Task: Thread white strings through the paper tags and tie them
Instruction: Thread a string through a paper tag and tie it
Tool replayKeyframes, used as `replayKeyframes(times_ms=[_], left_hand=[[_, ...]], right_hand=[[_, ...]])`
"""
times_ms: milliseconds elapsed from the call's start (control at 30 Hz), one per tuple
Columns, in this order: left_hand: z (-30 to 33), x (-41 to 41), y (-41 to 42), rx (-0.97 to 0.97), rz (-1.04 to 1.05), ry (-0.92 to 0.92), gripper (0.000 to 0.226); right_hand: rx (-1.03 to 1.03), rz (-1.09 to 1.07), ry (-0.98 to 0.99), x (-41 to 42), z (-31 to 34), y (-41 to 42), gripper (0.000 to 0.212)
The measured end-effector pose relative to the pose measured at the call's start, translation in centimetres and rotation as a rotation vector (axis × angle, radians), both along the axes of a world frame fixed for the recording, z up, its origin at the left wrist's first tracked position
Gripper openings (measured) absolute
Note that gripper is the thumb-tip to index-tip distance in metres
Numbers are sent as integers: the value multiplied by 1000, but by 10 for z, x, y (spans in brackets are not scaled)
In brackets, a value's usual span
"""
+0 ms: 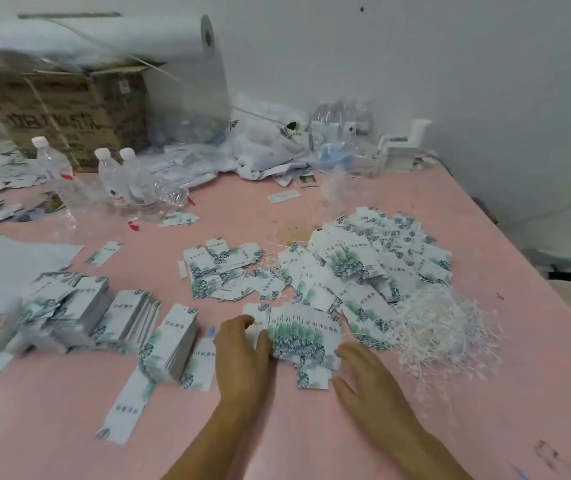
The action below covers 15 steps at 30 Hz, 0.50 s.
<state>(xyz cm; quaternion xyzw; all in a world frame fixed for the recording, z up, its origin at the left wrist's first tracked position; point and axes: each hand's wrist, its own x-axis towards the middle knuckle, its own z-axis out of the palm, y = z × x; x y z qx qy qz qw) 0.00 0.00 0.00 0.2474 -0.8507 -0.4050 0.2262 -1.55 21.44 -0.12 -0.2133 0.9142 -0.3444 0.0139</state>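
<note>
A fanned batch of white paper tags with green leaf print (303, 336) lies on the pink table (312, 441) in front of me. My left hand (244, 355) rests flat against the batch's left edge, fingers straight. My right hand (363, 374) lies flat on the table at the batch's right edge, fingers spread. A tangle of white strings (445, 329) sits just right of the tags. A big heap of tags (363, 263) lies behind, a smaller heap (223, 271) at centre, and neat stacks (169, 342) stand to the left.
Water bottles (117, 180) stand at the back left before a cardboard box (62, 112). A large white roll (159, 39), crumpled plastic bags (266, 147) and a white device (403, 145) line the wall. White paper sheets (7, 265) lie at left.
</note>
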Motion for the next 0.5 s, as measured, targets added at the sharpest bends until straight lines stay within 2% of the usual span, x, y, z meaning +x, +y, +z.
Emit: replayKeyframes(times_ms=[100, 200, 433, 500], left_hand=[[-4, -6, -7, 31, 119, -52, 46], [-8, -7, -14, 53, 162, -108, 54], [-4, -20, -40, 157, 50, -291, 60], [2, -23, -44, 157, 27, -323, 51]], right_hand=[[59, 11, 3, -18, -7, -22, 56], [158, 44, 14, -21, -21, -29, 60], [146, 71, 28, -24, -26, -27, 59], [107, 67, 42, -25, -23, -27, 55]])
